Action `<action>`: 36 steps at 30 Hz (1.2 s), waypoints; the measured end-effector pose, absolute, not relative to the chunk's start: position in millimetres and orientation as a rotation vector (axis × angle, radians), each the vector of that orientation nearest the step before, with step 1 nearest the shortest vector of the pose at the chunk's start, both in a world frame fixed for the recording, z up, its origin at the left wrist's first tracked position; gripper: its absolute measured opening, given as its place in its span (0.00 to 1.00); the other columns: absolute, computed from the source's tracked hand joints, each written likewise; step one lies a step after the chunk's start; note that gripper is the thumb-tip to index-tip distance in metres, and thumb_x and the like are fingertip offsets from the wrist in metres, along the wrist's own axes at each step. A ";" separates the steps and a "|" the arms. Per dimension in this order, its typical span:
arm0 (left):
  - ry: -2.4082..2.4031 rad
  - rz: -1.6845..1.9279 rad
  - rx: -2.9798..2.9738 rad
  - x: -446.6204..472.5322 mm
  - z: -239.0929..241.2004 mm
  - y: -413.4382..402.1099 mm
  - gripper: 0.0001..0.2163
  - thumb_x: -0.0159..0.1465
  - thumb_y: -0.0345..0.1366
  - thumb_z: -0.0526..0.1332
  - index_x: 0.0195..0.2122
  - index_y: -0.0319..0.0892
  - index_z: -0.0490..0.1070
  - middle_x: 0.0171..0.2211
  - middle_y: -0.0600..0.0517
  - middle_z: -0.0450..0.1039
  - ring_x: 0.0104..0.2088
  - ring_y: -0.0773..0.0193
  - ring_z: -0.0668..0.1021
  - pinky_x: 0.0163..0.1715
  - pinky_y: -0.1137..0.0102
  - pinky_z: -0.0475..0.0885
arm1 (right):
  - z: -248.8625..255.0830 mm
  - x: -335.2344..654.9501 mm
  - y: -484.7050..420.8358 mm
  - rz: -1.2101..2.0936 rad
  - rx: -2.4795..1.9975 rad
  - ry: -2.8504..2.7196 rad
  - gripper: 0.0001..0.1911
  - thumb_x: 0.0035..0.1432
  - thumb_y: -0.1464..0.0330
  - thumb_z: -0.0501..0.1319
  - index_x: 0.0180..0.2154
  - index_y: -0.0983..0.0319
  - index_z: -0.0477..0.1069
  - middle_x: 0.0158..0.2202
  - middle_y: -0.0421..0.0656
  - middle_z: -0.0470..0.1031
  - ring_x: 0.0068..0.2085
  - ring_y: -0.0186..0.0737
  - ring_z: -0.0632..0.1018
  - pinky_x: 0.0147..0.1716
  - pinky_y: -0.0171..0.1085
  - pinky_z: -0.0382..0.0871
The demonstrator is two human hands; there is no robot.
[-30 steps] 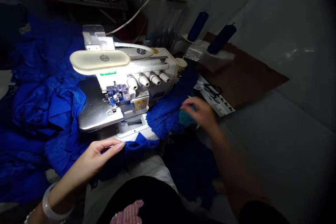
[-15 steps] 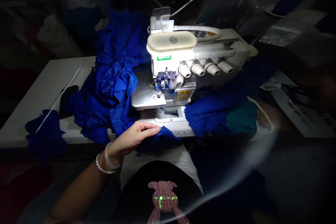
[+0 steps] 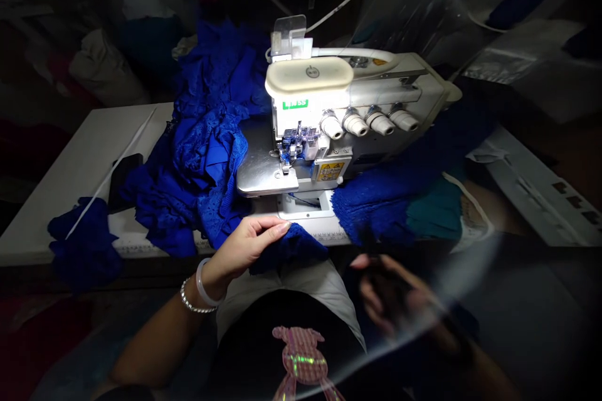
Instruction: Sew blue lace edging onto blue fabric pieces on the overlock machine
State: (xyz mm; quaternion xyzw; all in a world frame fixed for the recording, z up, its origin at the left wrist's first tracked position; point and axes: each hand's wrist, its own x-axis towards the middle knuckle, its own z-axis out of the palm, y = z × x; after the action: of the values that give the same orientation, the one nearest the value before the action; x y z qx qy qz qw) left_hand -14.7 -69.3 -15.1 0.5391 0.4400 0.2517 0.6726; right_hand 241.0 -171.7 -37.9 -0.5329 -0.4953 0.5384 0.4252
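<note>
A white overlock sewing machine (image 3: 338, 119) stands lit on the table, its presser foot (image 3: 291, 153) over a bare metal plate. My left hand (image 3: 247, 244) lies at the table's front edge with fingers together, pressing on a small piece of blue lace fabric (image 3: 291, 249). My right hand (image 3: 385, 294) is low in the dark in front of the table, blurred by motion, with something dark in it that I cannot make out. A stack of blue lace pieces (image 3: 376, 203) with a teal piece (image 3: 435, 213) lies right of the machine.
A big heap of blue fabric (image 3: 197, 156) fills the table left of the machine. A dark phone (image 3: 123, 175) and a thin white strip (image 3: 110, 172) lie further left on the white table (image 3: 70, 169). White printed sheets (image 3: 531, 191) lie at the right.
The view swung left after the first frame. My right hand left the stack of pieces and now comes back into view low in front of the table. My left hand stays on the lace piece.
</note>
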 end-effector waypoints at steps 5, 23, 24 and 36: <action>0.975 0.637 1.168 -15.1 -14.8 -72.4 0.13 0.64 0.44 0.62 0.42 0.41 0.80 0.39 0.51 0.80 0.38 0.64 0.77 0.38 0.74 0.69 | -38.2 207.1 -163.0 2.100 -0.869 -0.924 0.34 0.53 0.40 0.59 0.48 0.60 0.67 0.23 0.34 0.63 0.15 0.24 0.62 0.12 0.26 0.61; 1.007 0.627 1.363 -16.7 -15.9 -71.8 0.15 0.65 0.44 0.59 0.34 0.37 0.78 0.37 0.49 0.77 0.39 0.62 0.75 0.41 0.71 0.67 | -42.9 202.7 -157.8 2.144 -0.834 -0.890 0.32 0.57 0.44 0.59 0.48 0.64 0.67 0.22 0.34 0.65 0.14 0.23 0.63 0.12 0.24 0.56; 1.009 0.625 1.360 -16.4 -15.7 -71.9 0.15 0.65 0.44 0.59 0.34 0.37 0.77 0.37 0.49 0.77 0.39 0.62 0.75 0.40 0.71 0.67 | -43.0 202.8 -157.8 2.147 -0.837 -0.889 0.32 0.57 0.44 0.59 0.48 0.64 0.67 0.22 0.34 0.65 0.14 0.23 0.63 0.12 0.24 0.56; 0.959 0.602 1.147 -14.2 -14.8 -73.6 0.13 0.63 0.43 0.62 0.34 0.37 0.78 0.33 0.51 0.76 0.35 0.66 0.73 0.35 0.74 0.66 | -47.1 203.2 -159.2 2.120 -0.808 -0.928 0.32 0.57 0.44 0.59 0.49 0.64 0.68 0.22 0.34 0.64 0.14 0.23 0.61 0.12 0.24 0.55</action>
State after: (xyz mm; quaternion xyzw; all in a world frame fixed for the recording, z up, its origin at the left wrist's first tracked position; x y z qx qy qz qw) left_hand -14.2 -73.6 -14.8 0.5135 0.4292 0.2696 0.6924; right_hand 203.2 -159.2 -47.1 -0.3102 -0.3562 0.8139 0.3382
